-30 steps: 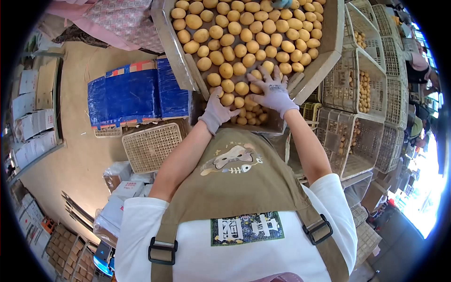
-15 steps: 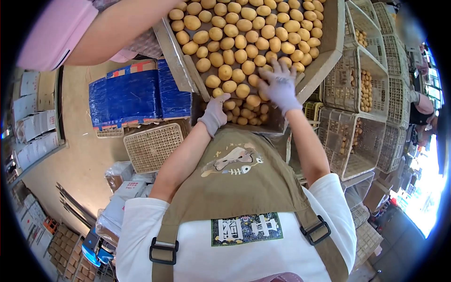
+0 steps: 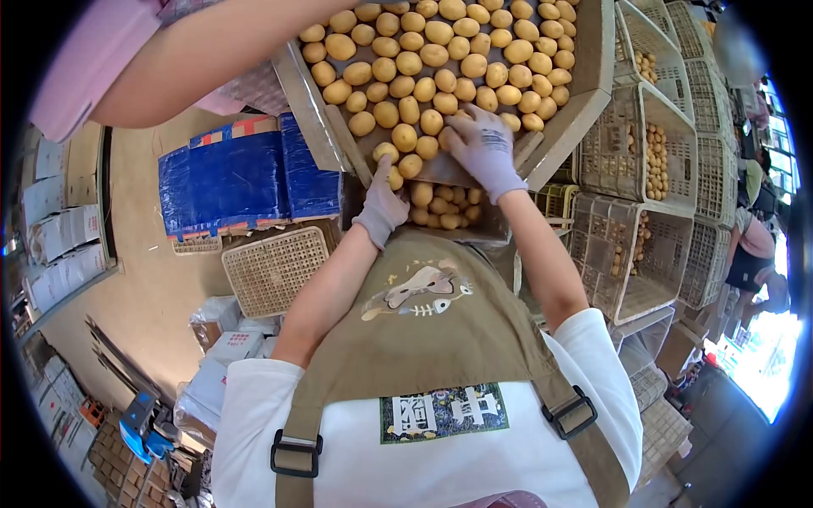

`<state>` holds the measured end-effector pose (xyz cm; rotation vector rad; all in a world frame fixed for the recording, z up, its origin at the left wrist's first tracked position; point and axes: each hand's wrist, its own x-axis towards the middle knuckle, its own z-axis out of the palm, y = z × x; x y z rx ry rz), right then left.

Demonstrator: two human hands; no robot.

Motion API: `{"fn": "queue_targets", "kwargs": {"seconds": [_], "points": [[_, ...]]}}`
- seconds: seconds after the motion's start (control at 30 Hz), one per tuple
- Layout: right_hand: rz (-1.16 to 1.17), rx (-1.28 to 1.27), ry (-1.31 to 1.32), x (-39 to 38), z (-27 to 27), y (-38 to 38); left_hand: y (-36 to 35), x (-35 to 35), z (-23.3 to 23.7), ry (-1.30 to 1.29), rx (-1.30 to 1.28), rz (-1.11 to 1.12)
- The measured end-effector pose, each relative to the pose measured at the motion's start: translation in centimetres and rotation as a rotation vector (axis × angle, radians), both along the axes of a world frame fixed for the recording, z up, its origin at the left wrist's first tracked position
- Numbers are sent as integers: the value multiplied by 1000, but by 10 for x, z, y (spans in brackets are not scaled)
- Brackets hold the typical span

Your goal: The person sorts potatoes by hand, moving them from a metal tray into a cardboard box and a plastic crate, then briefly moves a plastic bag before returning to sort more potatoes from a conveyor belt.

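Rimmed counter point(image 3: 576, 131): potatoes point(image 3: 445, 80) lie ahead of left hand point(image 3: 384, 201), loosely cupped, and right hand point(image 3: 485, 152), loosely spread, set deeper.

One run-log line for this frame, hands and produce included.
left hand: gloved, at produce; right hand: gloved, over produce; tray: produce spread across; box at near end: more produce; co-worker's forearm: upper left

A single head-worn camera looks forward and steeply down, past the wearer's apron point(image 3: 440, 356), to the left hand point(image 3: 383, 203) and right hand point(image 3: 484, 151) at a tray point(image 3: 569, 133). The apron sits closest, filling the lower middle, and the wide, rounded view ends in black corners.
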<state>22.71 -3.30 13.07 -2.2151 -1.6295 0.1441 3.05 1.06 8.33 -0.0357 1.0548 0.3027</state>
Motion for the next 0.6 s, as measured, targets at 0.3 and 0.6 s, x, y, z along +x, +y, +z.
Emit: {"fn": "queue_targets", "kwargs": {"seconds": [0.3,0.6], "points": [[132,-403,-75,28,-3,-20,-5,-17,-28,-183,214,-48],[95,-463,-8,-21,0,-18,-2,-2,-14,-470,-10,94]]}}
